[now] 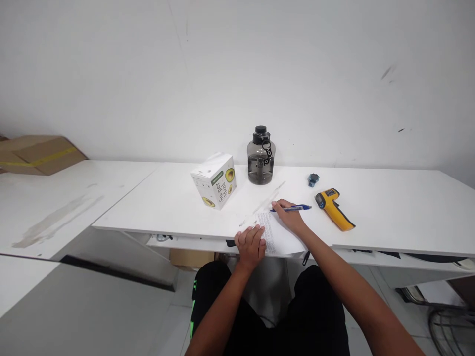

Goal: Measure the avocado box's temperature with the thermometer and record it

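Note:
A blue pen (297, 208) is gripped in my right hand (290, 215), its tip end near the top of a white sheet of paper (287, 241). Rows of small dark writing run along the sheet's left part. My left hand (251, 244) lies flat on the paper's left edge, fingers stretched out and holding nothing. Beyond it stands a white box (218, 184) with avocado pictures and the words "Super Meal". A dark translucent water bottle (261, 160) stands upright behind the paper.
To the right lie a yellow infrared thermometer (336, 211) and a small teal and black watch-like item (313, 179). A taped cardboard box (40, 154) sits at far left. The white desk (393, 207) meets the wall behind; an open shelf runs under its front edge.

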Motion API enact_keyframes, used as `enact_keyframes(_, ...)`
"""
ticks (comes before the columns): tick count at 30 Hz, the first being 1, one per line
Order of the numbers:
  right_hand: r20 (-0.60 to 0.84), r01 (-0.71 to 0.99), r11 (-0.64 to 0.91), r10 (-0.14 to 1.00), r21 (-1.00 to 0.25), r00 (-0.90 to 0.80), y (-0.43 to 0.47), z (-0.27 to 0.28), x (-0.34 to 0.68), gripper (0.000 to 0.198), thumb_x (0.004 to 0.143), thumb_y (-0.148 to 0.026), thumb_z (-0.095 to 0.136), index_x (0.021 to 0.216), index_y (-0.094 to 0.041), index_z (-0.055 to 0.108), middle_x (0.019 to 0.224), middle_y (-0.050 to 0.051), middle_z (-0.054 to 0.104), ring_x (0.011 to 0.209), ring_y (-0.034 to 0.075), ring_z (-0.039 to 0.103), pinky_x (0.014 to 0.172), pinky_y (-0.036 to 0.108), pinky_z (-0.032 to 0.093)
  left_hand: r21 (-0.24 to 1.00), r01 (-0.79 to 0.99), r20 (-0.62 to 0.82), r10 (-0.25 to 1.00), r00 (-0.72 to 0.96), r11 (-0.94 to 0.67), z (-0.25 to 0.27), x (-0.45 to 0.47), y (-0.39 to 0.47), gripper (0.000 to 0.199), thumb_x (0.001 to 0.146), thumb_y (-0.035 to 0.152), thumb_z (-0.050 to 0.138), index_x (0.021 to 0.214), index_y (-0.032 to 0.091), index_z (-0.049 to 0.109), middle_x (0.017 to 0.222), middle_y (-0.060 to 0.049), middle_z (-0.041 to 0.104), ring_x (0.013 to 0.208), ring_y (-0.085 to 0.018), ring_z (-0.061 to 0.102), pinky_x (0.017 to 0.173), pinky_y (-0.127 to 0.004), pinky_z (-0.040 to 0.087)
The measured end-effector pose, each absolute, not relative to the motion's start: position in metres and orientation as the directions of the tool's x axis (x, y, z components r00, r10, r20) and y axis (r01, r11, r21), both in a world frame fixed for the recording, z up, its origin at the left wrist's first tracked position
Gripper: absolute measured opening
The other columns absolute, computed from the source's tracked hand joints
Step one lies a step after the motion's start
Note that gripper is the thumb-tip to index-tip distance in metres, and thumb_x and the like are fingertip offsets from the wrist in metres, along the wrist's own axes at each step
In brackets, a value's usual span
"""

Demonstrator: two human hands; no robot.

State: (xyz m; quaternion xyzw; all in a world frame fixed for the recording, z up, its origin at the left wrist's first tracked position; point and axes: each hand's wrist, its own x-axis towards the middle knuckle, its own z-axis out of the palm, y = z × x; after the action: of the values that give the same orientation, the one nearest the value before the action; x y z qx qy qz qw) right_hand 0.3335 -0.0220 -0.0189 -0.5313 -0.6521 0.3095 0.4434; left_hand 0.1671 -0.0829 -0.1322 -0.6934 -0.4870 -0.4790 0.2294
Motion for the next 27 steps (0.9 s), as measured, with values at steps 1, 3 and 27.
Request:
enact_keyframes(1, 0.258, 0.423, 0.243, 0.966, -0.873, -0.024, -0.023, -0.018, 0.334, 0.037, 0.087, -0.054, 0.050, 0.070, -0.022, 0.061, 0.071, 0.002, 0.065, 0.074, 0.021, 0.060, 0.072, 0.032, 0.044, 0.150, 0.893, 0.888, 0.455, 0.067, -0.424, -0.132, 0.167, -0.083, 0.036, 0.094, 0.032, 0.040, 0.111, 0.025, 0.071, 0.105, -0.006, 0.073, 0.104, -0.022, 0.058, 0.108, -0.042, 0.022)
enact_keyframes(3, 0.270, 0.430, 0.232, 0.962, -0.873, 0.029, -0.024, -0.018, 0.334, 0.037, 0.087, -0.056, 0.050, 0.079, -0.023, 0.065, 0.076, 0.003, 0.069, 0.078, 0.023, 0.062, 0.074, 0.032, 0.046, 0.157, 0.888, 0.890, 0.452, 0.062, -0.432, -0.131, 0.167, -0.083, 0.036, 0.094, 0.031, 0.040, 0.112, 0.025, 0.071, 0.106, -0.006, 0.073, 0.104, -0.022, 0.059, 0.107, -0.042, 0.022)
enact_keyframes(27, 0.246, 0.365, 0.170, 0.954, -0.916, 0.172, 0.004, -0.046, 0.339, 0.049, 0.079, -0.035, 0.054, 0.123, -0.016, 0.062, 0.092, 0.006, 0.074, 0.079, 0.020, 0.066, 0.085, 0.037, 0.051, 0.181, 0.887, 0.851, 0.520, 0.074, -0.424, -0.129, 0.166, -0.084, 0.036, 0.093, 0.029, 0.041, 0.114, 0.024, 0.070, 0.113, -0.007, 0.071, 0.108, -0.023, 0.059, 0.106, -0.042, 0.023)
